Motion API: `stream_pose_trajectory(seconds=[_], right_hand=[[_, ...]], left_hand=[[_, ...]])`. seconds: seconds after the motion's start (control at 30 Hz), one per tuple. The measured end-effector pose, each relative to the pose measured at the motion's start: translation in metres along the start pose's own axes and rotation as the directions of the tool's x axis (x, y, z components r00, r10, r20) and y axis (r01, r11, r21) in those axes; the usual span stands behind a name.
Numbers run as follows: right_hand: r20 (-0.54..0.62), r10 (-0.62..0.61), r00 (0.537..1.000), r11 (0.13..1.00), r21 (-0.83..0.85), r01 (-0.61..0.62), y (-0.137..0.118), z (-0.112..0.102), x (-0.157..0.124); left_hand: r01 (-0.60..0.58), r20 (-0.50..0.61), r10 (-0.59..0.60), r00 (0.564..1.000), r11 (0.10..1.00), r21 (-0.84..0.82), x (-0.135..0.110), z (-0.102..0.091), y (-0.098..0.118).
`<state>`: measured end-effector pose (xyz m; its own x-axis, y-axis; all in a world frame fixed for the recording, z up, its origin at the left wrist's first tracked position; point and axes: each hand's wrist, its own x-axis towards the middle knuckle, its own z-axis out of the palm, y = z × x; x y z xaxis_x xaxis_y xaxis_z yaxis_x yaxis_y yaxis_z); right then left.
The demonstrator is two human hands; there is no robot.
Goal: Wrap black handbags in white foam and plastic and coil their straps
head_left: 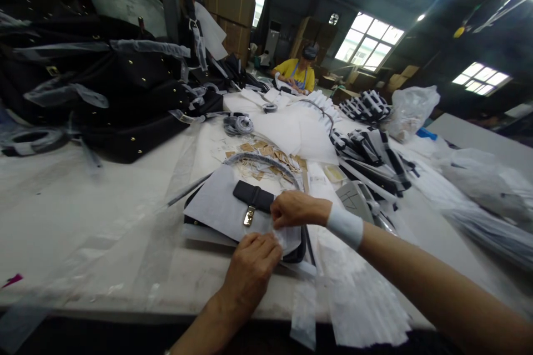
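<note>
Black leather-look handbag (253, 197) with flap strap and gold-tone metal clasp lies flat on white work table (50, 205), its top covered by a thin white non-woven sheet (219, 205); bag closed, contents not visible. Sheet edge folded near the handbag's front.

Grip: left hand (250, 269), bare, curled over the sheet at the handbag's front edge, clenched on it. Right hand (297, 209), white wristband (345, 226) at wrist, reaches across from the right; fingers pinch the same sheet just beside the left hand.

Relative to the handbag:
- Behind: scattered small tan card tags (262, 148), partly ringed by a thin grey cord loop (266, 158).
- Left, farther back: heap of black bags (125, 105) with gold-tone studs, partly wrapped in clear plastic film.
- Right, farther back: black-and-white striped bags (370, 155); beyond them, a translucent white plastic sack (410, 113), bulging, contents unclear.
- Far beyond: stacked brown cardboard cartons (233, 16), closed, and a seated person in a yellow shirt and blue apron (293, 75), hands at the table's far end.
</note>
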<state>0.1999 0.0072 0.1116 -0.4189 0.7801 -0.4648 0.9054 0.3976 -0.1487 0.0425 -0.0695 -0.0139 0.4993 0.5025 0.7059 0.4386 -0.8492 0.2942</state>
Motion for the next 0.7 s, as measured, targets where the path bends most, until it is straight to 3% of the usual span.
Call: stream_pose_trajectory(seconds=[0.13, 0.23, 0.33, 0.47, 0.57, 0.7], right_hand=[[0.036, 0.048, 0.998, 0.954, -0.298, -0.035, -0.001, 0.007, 0.03], [0.025, 0.042, 0.999, 0.925, -0.379, -0.029, 0.011, 0.005, 0.043], [0.015, 0.092, 0.996, 0.961, -0.264, -0.085, 0.04, -0.006, 0.045], [-0.126, 0.196, 0.972, 0.967, -0.137, -0.213, 0.068, -0.021, 0.03], [-0.17, 0.175, 0.97, 0.982, -0.047, -0.185, 0.064, -0.012, 0.02], [-0.118, 0.218, 0.969, 0.973, -0.05, -0.225, 0.048, 0.006, 0.02]], left_hand=[[0.005, 0.004, -0.005, 1.0, 1.0, -0.008, 0.001, 0.001, 0.0], [0.012, 0.009, -0.011, 1.0, 1.0, -0.018, 0.0, 0.0, 0.0], [0.018, 0.015, -0.018, 1.0, 1.0, -0.015, 0.0, 0.0, 0.0], [0.018, -0.014, -0.018, 1.0, 1.0, -0.021, 0.0, -0.001, 0.001], [0.016, -0.015, -0.016, 1.0, 1.0, -0.02, 0.001, -0.001, 0.001], [0.024, -0.03, -0.025, 0.999, 1.0, -0.019, 0.002, 0.0, 0.001]])
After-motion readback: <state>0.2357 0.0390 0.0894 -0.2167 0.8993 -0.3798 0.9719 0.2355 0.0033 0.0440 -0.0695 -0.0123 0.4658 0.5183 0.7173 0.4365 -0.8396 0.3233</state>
